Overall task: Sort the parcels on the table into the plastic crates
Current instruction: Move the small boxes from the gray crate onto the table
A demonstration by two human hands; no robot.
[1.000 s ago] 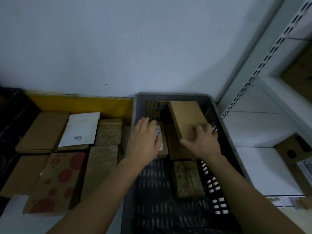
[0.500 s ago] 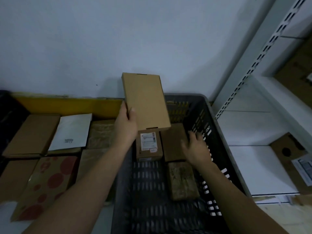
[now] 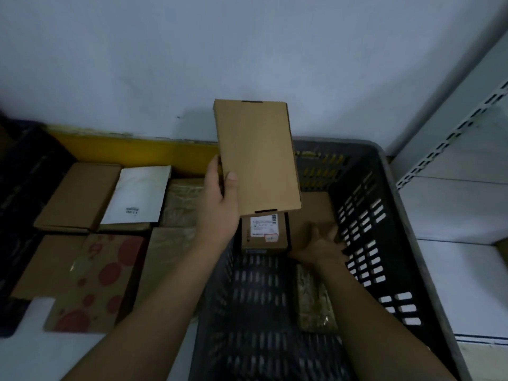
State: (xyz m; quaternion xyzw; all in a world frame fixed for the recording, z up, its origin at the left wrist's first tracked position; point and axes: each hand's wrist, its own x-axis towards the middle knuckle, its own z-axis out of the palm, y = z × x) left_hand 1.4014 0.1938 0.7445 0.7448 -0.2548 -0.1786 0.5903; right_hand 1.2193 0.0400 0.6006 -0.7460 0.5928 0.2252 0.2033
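My left hand (image 3: 220,204) grips a flat brown cardboard box (image 3: 257,158) by its left edge, holding it tilted up above the back of the dark grey plastic crate (image 3: 384,215). Inside the crate lie a small brown box with a white label (image 3: 264,232), a plain brown box (image 3: 316,210) beside it, and a tape-wrapped brown parcel (image 3: 313,298) nearer to me. My right hand (image 3: 319,243) is low in the crate, fingers loosely bent, touching the plain brown box; whether it grips the box I cannot make out.
Left of the crate, several parcels cover the table: a brown box (image 3: 79,193), a white mailer (image 3: 137,196), a red-dotted brown parcel (image 3: 101,281) and wrapped brown packets (image 3: 176,251). A yellow edge (image 3: 132,152) runs along the wall. White metal shelving (image 3: 453,204) stands on the right.
The flat brown box went from leaning in the crate under my right hand to being lifted by my left hand. My right hand dropped to the boxes on the crate floor.
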